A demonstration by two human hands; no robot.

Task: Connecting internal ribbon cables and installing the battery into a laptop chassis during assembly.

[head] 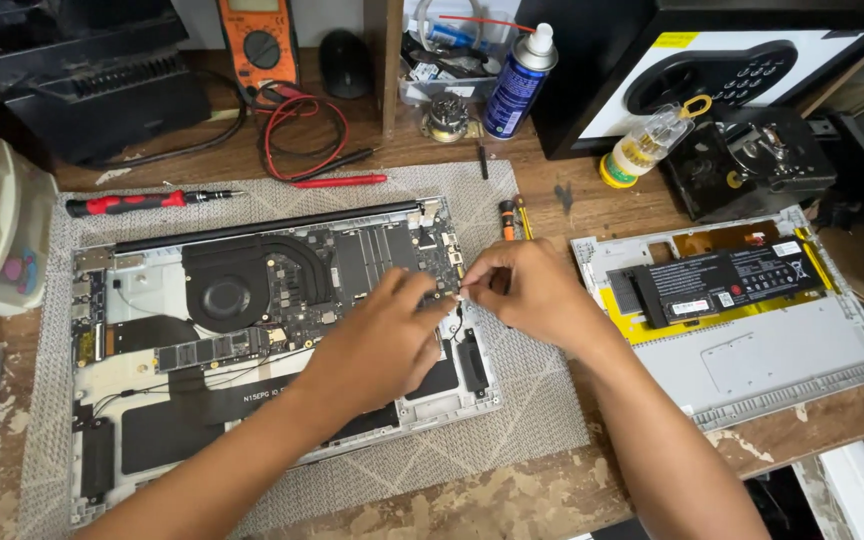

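Forearms over worn wooden bench

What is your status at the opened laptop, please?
Left hand and right hand both pinching at a small connector on the laptop motherboard. Removed battery aside on the bottom cover. Nothing obstructing.

So the opened laptop base sits on a mat on the counter, and both hands meet over its right edge, left hand and right hand with fingers pinched together there. Left of the fingers is the fan. Right of them, the removed bottom cover with the battery on it. Behind the fingers stands a spray can, further left a multimeter. A screwdriver lies far left, behind the laptop.
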